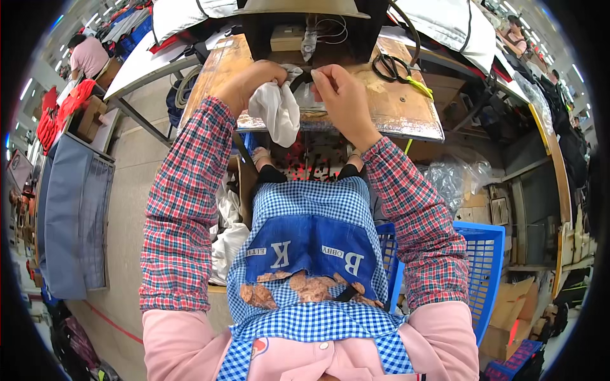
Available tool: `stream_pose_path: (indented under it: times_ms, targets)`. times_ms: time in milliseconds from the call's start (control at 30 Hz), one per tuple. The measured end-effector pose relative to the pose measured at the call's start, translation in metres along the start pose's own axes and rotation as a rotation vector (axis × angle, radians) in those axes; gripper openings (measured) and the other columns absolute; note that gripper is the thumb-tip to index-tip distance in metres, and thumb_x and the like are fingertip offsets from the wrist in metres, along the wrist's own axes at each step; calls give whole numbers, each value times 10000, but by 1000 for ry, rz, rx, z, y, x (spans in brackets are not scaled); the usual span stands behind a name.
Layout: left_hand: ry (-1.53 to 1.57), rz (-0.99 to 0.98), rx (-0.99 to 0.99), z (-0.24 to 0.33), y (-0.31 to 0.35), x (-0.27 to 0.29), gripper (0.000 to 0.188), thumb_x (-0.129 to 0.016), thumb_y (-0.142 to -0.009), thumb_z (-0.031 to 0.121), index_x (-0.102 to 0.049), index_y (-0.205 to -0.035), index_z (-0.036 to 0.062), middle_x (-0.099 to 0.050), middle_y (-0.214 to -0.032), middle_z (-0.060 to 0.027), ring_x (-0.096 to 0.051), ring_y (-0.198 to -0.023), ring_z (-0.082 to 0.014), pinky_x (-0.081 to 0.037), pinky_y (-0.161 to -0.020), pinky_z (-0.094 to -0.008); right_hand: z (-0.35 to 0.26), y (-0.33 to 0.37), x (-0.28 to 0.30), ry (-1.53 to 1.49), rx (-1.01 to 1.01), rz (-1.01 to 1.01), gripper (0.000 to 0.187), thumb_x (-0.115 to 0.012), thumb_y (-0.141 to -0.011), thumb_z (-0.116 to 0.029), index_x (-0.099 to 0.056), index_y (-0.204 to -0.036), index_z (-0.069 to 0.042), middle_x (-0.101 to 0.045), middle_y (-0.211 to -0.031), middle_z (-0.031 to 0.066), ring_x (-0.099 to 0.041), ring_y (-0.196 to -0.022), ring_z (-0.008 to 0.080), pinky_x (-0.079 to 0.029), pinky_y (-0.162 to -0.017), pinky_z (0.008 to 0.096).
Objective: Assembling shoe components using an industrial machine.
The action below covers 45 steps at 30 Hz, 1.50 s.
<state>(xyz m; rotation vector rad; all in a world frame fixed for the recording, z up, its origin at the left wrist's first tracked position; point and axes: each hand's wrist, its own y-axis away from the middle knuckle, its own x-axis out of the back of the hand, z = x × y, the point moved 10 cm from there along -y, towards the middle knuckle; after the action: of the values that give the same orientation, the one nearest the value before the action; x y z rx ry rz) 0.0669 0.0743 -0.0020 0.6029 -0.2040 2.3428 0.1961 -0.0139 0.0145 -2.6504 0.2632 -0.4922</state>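
My left hand [253, 81] is closed round a bunched white cloth [277, 114], which hangs down past the front of the wooden worktop. A short black strip [300, 80] runs from the cloth toward my right hand [340, 95]. The thumb and fingertips of that hand are pinched together at the strip's right end. Both hands are raised over the worktop [400, 105], just before a dark machine housing [254, 38]. To the right of my right hand lie black-handled scissors [389, 66] with a yellow-green part [420, 89].
Inside the housing are a small pale box and loose wire [333, 30]. White cloth [230, 244] is heaped low on my left. A blue plastic basket [483, 267] stands by my right arm, with clear plastic bags [448, 181] beyond. Other people sit farther off.
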Motion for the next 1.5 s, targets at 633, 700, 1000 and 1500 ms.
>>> stream_pose_path:
  times_ms: [633, 700, 1000, 1500]
  targets:
    - [301, 300, 88, 28, 34, 12, 166, -532, -802, 159, -566, -651, 101, -511, -658, 7, -472, -586, -110, -378, -573, -279, 5, -23, 2, -127, -15, 56, 230, -566, -974, -176, -634, -1015, 40, -657, -802, 48, -620, -714, 97, -534, -665, 243]
    - [286, 310, 48, 35, 36, 13, 166, -533, -801, 160, -566, -650, 100, -510, -659, 8, -470, -586, -109, -377, -573, -279, 6, -23, 2, -155, -33, 59, 231, -565, -975, -177, -634, -1013, 41, -657, -803, 47, -619, -714, 98, -534, -665, 243]
    - [142, 86, 100, -7, -2, 17, 124, -533, -780, 112, -589, -674, 76, -501, -663, 2, -477, -594, -102, -377, -558, -273, 16, -25, -3, -425, -108, 64, 247, -566, -968, -193, -630, -927, 42, -648, -760, 50, -606, -646, 109, -515, -592, 256]
    - [450, -166, 251, -30, 62, -43, 77, -584, -814, 95, -625, -820, 31, -624, -778, -18, -600, -716, -86, -489, -635, -241, 6, 54, -49, -839, -374, -169, 212, -627, -951, -252, -629, -955, -40, -640, -861, 5, -616, -804, 83, -539, -731, 253]
